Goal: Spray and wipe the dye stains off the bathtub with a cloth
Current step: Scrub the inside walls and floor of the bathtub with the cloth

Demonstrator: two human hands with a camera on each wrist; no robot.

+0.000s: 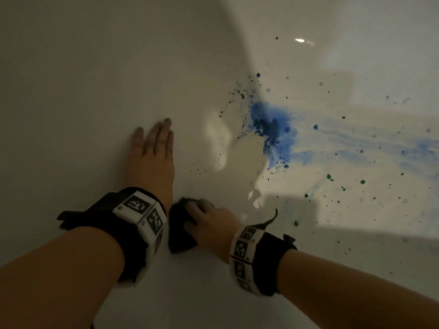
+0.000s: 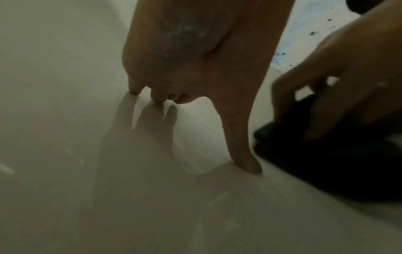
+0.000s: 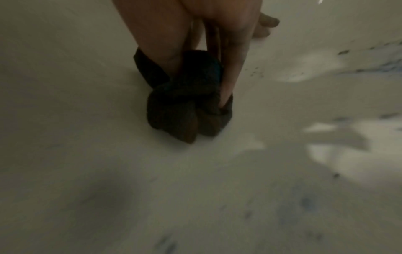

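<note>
dye stains (image 1: 273,129) sit mid-tub on the bathtub (image 1: 95,67) floor; my right hand (image 1: 211,222) grips the cloth (image 1: 180,233), left hand (image 1: 152,153) flat. a soaked cloth could smear blue wider.

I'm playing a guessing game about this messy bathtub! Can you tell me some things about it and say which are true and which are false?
1. The right hand grips a dark cloth. True.
2. The blue stain is all wiped away. False: it still marks the bathtub.
3. The left hand holds a spray bottle. False: it presses flat on the tub, holding nothing.
4. The cloth sits on the big stain. False: it is apart from it.
5. Small dark specks surround the stain. True.
</note>
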